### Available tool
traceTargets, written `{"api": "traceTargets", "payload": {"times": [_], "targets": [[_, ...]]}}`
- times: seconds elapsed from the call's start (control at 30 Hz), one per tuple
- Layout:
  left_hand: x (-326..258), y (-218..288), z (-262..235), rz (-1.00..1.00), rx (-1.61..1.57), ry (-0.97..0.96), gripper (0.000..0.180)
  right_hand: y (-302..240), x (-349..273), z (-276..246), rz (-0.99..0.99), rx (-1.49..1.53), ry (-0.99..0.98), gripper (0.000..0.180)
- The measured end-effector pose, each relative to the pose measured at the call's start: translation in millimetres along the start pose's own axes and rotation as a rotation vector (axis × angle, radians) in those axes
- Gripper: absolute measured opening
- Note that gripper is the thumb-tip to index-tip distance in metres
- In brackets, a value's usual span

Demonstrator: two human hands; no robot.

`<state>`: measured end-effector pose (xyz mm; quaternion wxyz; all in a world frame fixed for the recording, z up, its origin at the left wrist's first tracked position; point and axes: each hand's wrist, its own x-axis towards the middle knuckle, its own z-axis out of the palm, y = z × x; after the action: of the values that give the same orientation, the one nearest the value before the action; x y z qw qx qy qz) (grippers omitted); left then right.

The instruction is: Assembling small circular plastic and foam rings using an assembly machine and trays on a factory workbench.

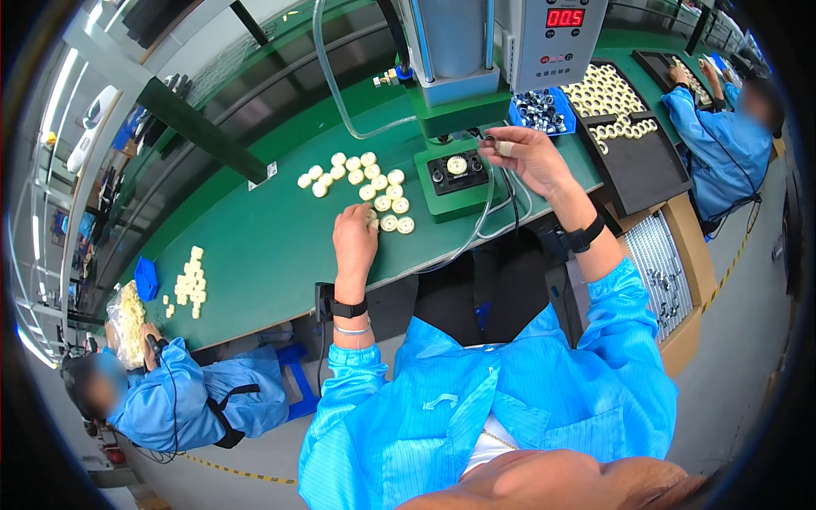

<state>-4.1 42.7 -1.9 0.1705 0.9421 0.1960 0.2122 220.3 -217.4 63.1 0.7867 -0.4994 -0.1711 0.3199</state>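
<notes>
My left hand (355,242) is at the near edge of a loose group of round cream plastic wheels (382,203). Its fingers are curled onto one wheel, which they partly cover. To the right of the press, my right hand (531,160) is raised with its fingertips pinched together. A small dark ring-like piece (490,142) shows at those fingertips, too small to name surely; something cream (504,149) is also at the fingers. Between my hands, a cream toothed wheel (457,165) sits in the black fixture (438,177) on the green press base.
The press (459,51) and its control box (557,42) rise ahead. A blue bin (544,112) of metal parts and a black tray (629,170) of cream rings stand right. Hoses (493,229) hang over the table edge. Co-workers sit at left (200,391) and right (722,144).
</notes>
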Motion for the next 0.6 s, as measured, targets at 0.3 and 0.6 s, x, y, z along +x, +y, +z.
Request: {"api": "traceTargets", "payload": {"times": [0.3, 0.6], "targets": [[-14.1, 29.3, -14.5, 0.014, -0.057, 0.163, 0.037, 12.7, 9.8, 42.8, 0.006, 0.205, -0.187, 0.026], [-20.2, 33.0, -17.0, 0.012, -0.161, 0.157, 0.041, 6.0, -3.9, 54.2, -0.067, 0.307, -0.165, 0.03]]}}
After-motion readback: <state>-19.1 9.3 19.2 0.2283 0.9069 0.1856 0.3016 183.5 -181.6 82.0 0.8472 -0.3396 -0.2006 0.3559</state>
